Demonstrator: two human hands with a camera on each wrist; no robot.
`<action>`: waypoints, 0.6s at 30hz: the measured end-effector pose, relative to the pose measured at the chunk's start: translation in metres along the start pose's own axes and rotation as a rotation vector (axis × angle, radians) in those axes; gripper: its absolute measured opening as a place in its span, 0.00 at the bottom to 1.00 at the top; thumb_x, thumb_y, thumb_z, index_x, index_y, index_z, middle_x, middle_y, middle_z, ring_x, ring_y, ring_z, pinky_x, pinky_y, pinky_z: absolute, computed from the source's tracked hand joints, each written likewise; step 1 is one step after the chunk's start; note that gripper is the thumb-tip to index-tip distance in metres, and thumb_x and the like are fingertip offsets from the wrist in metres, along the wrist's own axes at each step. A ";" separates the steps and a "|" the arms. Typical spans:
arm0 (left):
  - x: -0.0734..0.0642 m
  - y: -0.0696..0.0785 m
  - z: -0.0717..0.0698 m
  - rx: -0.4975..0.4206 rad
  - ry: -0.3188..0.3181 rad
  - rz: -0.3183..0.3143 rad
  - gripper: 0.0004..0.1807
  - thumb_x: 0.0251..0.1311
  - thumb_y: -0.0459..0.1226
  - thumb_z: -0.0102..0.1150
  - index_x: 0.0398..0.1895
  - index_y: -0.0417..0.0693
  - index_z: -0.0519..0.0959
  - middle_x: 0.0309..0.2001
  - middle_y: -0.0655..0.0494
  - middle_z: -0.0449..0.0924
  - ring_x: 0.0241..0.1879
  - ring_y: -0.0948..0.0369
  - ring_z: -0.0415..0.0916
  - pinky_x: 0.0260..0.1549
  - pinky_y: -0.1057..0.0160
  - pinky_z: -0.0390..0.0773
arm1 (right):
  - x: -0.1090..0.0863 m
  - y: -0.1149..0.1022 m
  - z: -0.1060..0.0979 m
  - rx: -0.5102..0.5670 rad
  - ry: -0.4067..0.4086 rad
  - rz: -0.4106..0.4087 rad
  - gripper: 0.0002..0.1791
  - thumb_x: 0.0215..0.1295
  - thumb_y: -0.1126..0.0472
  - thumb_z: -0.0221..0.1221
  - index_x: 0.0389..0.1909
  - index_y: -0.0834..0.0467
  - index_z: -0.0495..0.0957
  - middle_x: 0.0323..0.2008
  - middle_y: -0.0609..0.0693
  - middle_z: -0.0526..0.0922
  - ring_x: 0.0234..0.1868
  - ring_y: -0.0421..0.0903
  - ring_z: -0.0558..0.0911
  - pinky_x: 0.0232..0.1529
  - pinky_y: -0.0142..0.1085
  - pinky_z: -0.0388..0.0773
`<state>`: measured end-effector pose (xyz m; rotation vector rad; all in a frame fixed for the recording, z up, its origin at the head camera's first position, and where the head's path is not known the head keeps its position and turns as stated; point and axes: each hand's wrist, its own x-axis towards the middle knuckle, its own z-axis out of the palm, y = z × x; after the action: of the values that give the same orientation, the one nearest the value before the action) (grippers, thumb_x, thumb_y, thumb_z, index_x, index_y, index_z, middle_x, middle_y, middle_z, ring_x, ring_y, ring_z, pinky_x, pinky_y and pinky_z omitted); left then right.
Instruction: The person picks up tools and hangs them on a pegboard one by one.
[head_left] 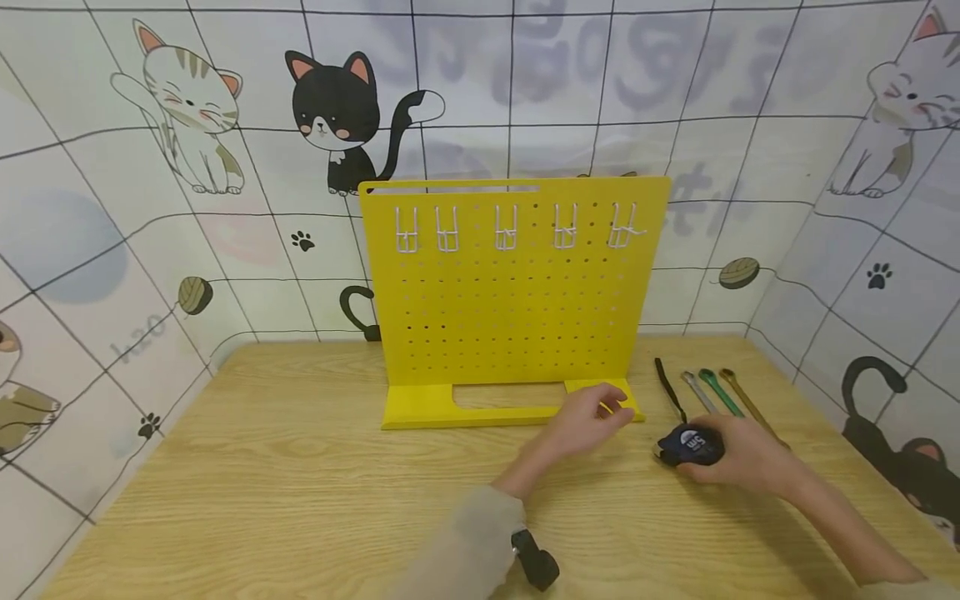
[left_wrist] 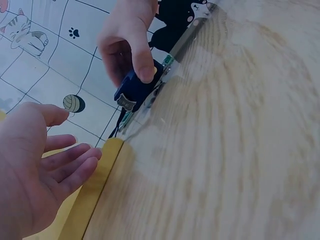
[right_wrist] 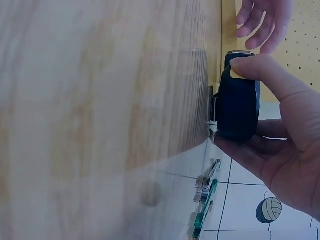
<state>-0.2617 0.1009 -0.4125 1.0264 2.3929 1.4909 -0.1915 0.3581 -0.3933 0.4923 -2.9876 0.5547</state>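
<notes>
My right hand grips a dark blue tape measure marked 5m, thumb on one side and fingers round the other. In the right wrist view the tape measure appears edge-on, close over the table, with the thumb on its yellow button. A black wrist strap trails from it toward the back. My left hand hovers in front of the right foot of the yellow pegboard, holding nothing. Its fingers are loosely bent and spread in the left wrist view, apart from the tape measure.
Behind the right hand lie three wrenches: a silver one, a green one and a gold one. Several white wire hooks hang in a row high on the pegboard. A cat-print cloth covers the walls around the wooden table.
</notes>
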 end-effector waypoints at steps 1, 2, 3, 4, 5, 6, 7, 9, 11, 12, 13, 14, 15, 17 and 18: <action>0.001 0.000 0.002 -0.018 -0.002 -0.012 0.20 0.72 0.43 0.58 0.59 0.39 0.78 0.43 0.58 0.81 0.37 0.72 0.77 0.37 0.75 0.77 | 0.000 0.000 0.000 0.000 0.005 -0.008 0.39 0.48 0.47 0.77 0.51 0.73 0.78 0.41 0.54 0.84 0.37 0.45 0.79 0.32 0.36 0.77; 0.002 0.001 0.005 -0.032 -0.003 -0.023 0.20 0.72 0.43 0.59 0.58 0.39 0.78 0.42 0.59 0.81 0.36 0.72 0.77 0.36 0.75 0.78 | -0.001 0.000 0.000 -0.002 0.009 -0.013 0.39 0.48 0.47 0.77 0.51 0.73 0.78 0.41 0.54 0.84 0.37 0.45 0.79 0.32 0.36 0.77; 0.002 0.001 0.007 -0.045 -0.004 -0.033 0.19 0.71 0.42 0.59 0.57 0.39 0.79 0.40 0.60 0.82 0.35 0.72 0.77 0.35 0.75 0.78 | -0.001 0.000 0.000 -0.002 0.013 -0.019 0.39 0.47 0.47 0.78 0.51 0.73 0.79 0.41 0.54 0.84 0.37 0.45 0.79 0.32 0.36 0.77; 0.003 0.000 0.010 -0.058 -0.005 -0.044 0.19 0.71 0.42 0.60 0.57 0.40 0.79 0.39 0.61 0.82 0.34 0.72 0.77 0.34 0.75 0.78 | -0.002 0.000 0.000 -0.002 0.016 -0.025 0.39 0.47 0.47 0.78 0.51 0.72 0.79 0.41 0.54 0.84 0.37 0.45 0.79 0.32 0.36 0.77; 0.004 0.000 0.012 -0.070 -0.006 -0.052 0.18 0.71 0.42 0.60 0.56 0.40 0.79 0.38 0.60 0.82 0.33 0.71 0.78 0.33 0.75 0.78 | -0.002 0.000 0.001 -0.002 0.021 -0.029 0.39 0.47 0.47 0.78 0.51 0.72 0.79 0.41 0.54 0.84 0.37 0.45 0.79 0.32 0.36 0.77; 0.004 0.000 0.015 -0.084 -0.009 -0.061 0.18 0.71 0.42 0.60 0.56 0.40 0.79 0.37 0.61 0.83 0.33 0.70 0.79 0.32 0.74 0.78 | -0.003 0.000 0.001 -0.002 0.025 -0.033 0.39 0.47 0.47 0.78 0.51 0.72 0.79 0.41 0.53 0.84 0.38 0.45 0.79 0.33 0.36 0.77; 0.005 -0.001 0.017 -0.099 -0.010 -0.069 0.17 0.71 0.41 0.60 0.56 0.40 0.79 0.36 0.61 0.83 0.32 0.70 0.79 0.32 0.74 0.78 | -0.003 0.000 0.001 -0.001 0.027 -0.039 0.38 0.47 0.47 0.78 0.51 0.71 0.79 0.41 0.53 0.84 0.38 0.45 0.79 0.33 0.36 0.77; 0.007 0.000 0.022 -0.136 -0.019 -0.085 0.17 0.71 0.41 0.59 0.56 0.39 0.79 0.35 0.59 0.84 0.32 0.68 0.81 0.31 0.73 0.78 | -0.004 -0.001 0.002 0.006 0.032 -0.050 0.38 0.46 0.47 0.78 0.51 0.70 0.80 0.42 0.53 0.84 0.39 0.45 0.79 0.34 0.36 0.78; 0.009 0.000 0.026 -0.177 -0.023 -0.098 0.18 0.71 0.40 0.59 0.57 0.37 0.79 0.36 0.58 0.85 0.32 0.66 0.82 0.31 0.73 0.79 | -0.005 -0.003 0.002 0.015 0.035 -0.055 0.39 0.46 0.47 0.79 0.51 0.70 0.80 0.42 0.53 0.84 0.39 0.45 0.79 0.34 0.36 0.78; 0.010 0.000 0.029 -0.192 -0.020 -0.105 0.18 0.71 0.39 0.59 0.57 0.36 0.79 0.36 0.58 0.85 0.32 0.67 0.82 0.32 0.73 0.79 | -0.005 -0.004 0.002 0.019 0.037 -0.059 0.39 0.46 0.47 0.79 0.51 0.70 0.80 0.43 0.53 0.84 0.39 0.45 0.79 0.34 0.35 0.78; 0.011 0.001 0.031 -0.204 -0.016 -0.111 0.18 0.71 0.39 0.59 0.57 0.35 0.79 0.36 0.57 0.86 0.33 0.67 0.82 0.34 0.74 0.79 | -0.006 -0.004 0.002 0.021 0.039 -0.062 0.39 0.45 0.47 0.79 0.52 0.70 0.80 0.43 0.53 0.84 0.40 0.46 0.79 0.34 0.35 0.78; 0.012 0.001 0.033 -0.209 -0.009 -0.117 0.18 0.71 0.38 0.59 0.58 0.35 0.79 0.36 0.57 0.86 0.33 0.68 0.82 0.35 0.74 0.79 | -0.006 -0.005 0.003 0.022 0.041 -0.064 0.39 0.45 0.46 0.79 0.52 0.69 0.80 0.44 0.53 0.84 0.40 0.46 0.79 0.34 0.35 0.78; 0.013 0.002 0.035 -0.214 -0.001 -0.125 0.18 0.71 0.38 0.59 0.58 0.34 0.79 0.36 0.57 0.86 0.33 0.68 0.82 0.36 0.74 0.79 | -0.007 -0.006 0.003 0.025 0.042 -0.064 0.40 0.44 0.46 0.80 0.52 0.69 0.80 0.44 0.53 0.84 0.40 0.46 0.79 0.34 0.35 0.78; 0.015 0.004 0.040 -0.219 0.013 -0.149 0.18 0.70 0.38 0.60 0.57 0.35 0.80 0.36 0.56 0.86 0.33 0.68 0.82 0.38 0.74 0.79 | -0.008 -0.007 0.003 0.028 0.043 -0.066 0.40 0.44 0.46 0.80 0.52 0.68 0.80 0.45 0.54 0.84 0.41 0.47 0.80 0.34 0.36 0.79; 0.015 0.005 0.041 -0.220 0.017 -0.164 0.18 0.70 0.38 0.60 0.56 0.35 0.80 0.36 0.56 0.86 0.33 0.67 0.82 0.39 0.74 0.79 | -0.009 -0.007 0.004 0.026 0.044 -0.068 0.40 0.44 0.46 0.80 0.52 0.68 0.80 0.45 0.54 0.84 0.41 0.48 0.80 0.34 0.36 0.79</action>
<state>-0.2523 0.1424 -0.4255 0.7537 2.2004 1.6615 -0.1809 0.3534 -0.3954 0.5727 -2.9130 0.5921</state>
